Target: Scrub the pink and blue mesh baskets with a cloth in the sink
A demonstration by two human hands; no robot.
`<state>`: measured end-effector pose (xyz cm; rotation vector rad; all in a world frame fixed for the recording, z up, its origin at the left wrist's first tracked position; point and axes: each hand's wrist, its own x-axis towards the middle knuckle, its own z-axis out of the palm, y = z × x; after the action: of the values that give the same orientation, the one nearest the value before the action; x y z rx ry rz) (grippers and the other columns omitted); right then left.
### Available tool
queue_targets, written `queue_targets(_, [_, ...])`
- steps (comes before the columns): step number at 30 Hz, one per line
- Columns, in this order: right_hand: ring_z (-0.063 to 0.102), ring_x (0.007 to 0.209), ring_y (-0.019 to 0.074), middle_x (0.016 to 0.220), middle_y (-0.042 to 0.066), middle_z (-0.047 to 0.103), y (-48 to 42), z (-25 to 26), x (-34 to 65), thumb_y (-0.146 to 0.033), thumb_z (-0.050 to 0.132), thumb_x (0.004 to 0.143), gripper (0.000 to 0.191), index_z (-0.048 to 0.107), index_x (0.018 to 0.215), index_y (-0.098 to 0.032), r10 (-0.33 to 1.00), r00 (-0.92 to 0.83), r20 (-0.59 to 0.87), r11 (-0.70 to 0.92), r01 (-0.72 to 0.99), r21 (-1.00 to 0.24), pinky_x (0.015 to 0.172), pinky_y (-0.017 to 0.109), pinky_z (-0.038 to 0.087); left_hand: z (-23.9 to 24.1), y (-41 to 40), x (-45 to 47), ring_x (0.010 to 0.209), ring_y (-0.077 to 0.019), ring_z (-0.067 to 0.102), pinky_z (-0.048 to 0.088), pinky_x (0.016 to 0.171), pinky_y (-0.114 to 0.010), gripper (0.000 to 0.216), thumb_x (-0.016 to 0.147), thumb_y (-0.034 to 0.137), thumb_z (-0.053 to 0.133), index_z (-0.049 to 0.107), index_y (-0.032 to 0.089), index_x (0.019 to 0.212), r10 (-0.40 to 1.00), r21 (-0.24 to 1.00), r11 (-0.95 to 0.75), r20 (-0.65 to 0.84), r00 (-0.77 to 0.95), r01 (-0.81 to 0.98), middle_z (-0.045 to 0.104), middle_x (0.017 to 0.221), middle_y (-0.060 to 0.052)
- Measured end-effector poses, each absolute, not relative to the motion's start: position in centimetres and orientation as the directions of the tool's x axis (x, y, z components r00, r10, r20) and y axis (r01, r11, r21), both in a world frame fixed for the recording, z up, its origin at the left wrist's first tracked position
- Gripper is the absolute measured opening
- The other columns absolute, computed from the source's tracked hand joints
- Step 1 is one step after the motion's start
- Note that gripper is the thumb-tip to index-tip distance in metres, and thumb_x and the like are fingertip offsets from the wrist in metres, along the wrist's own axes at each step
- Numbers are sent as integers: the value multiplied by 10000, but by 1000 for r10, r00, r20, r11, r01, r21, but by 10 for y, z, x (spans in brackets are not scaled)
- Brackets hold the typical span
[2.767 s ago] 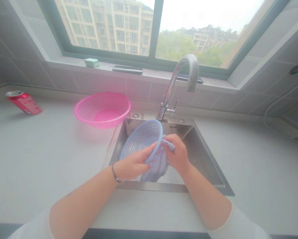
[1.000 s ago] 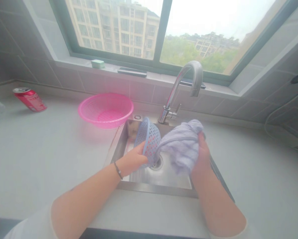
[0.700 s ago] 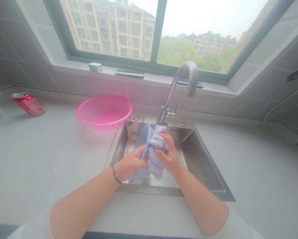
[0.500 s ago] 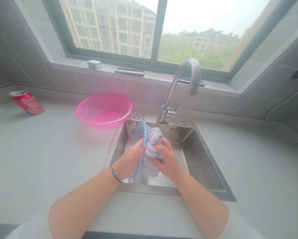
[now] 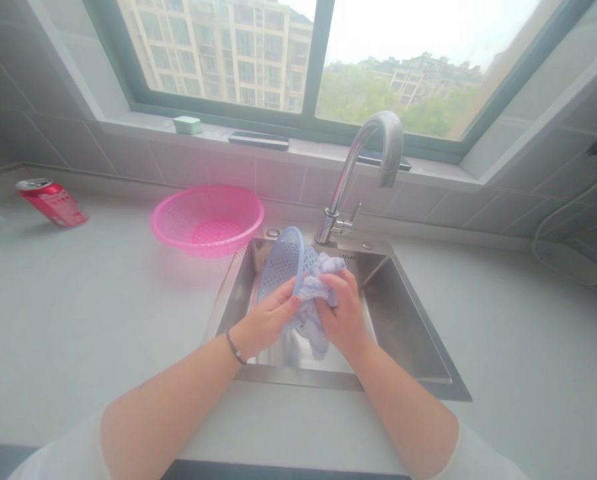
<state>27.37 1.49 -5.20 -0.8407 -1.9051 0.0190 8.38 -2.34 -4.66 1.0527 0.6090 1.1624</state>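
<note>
Over the steel sink (image 5: 408, 333) my left hand (image 5: 266, 323) grips the rim of a pale blue perforated basket (image 5: 281, 263), which is tipped up on its edge. My right hand (image 5: 343, 313) is closed on a bunched lilac cloth (image 5: 318, 293) and presses it against the basket's outer side. Part of the cloth hangs down between my hands.
A chrome tap (image 5: 368, 167) arches over the sink's back edge. A pink basket (image 5: 206, 220) sits on the white counter (image 5: 78, 307) left of the sink, with a red can (image 5: 51, 200) lying farther left. A green sponge (image 5: 187, 125) and dark flat objects rest on the windowsill.
My right hand had lifted the cloth away to the right a second ago. It has come back against the basket and now rubs its outer side. The basket has turned slightly in my left hand.
</note>
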Motion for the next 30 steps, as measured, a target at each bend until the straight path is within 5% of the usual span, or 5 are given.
queue_targets(8, [614,1048,226,1241,82,528,8,-56,265,-279,747,905,161,742,1065,-298,353,-401,845,847,520,-107,885,388,613,-37,-25,82,1345,-299,622,496,1125,-415,622,989,601,620,579,270,1514,940,830,53,146,309,-555,642,1489,-129])
queue_targets(12, [651,1121,251,1255,84,588,20,-53,281,-202,656,938,227,738,1127,-297,460,-275,844,791,558,-249,944,437,602,-42,-24,82,1403,-334,568,468,1154,-444,698,922,398,776,527,296,1566,880,914,-13,202,429,-404,603,1543,-110])
queue_targets(18, [669,1164,241,1235,84,631,34,-47,292,-185,573,985,236,717,1145,-283,545,-116,831,716,580,-388,998,443,578,-43,-25,82,1535,-318,432,246,1314,-505,768,918,107,635,446,344,1624,822,951,-246,308,479,-189,531,1627,-53])
queue_targets(25, [608,1186,288,1282,121,519,11,-47,271,-295,711,882,316,634,1185,-247,460,-411,787,848,465,-252,984,478,576,-40,-23,87,1499,-330,484,363,1263,-471,632,974,529,678,554,303,1552,866,863,-134,342,366,-487,580,1569,-110])
queue_targets(30, [622,1004,225,1111,66,551,13,-47,274,-135,651,862,231,669,1051,-265,330,-456,827,888,448,-107,875,408,581,-42,-21,85,1499,-331,482,369,1254,-468,653,979,503,685,516,308,1578,874,879,-127,318,368,-459,567,1586,-105])
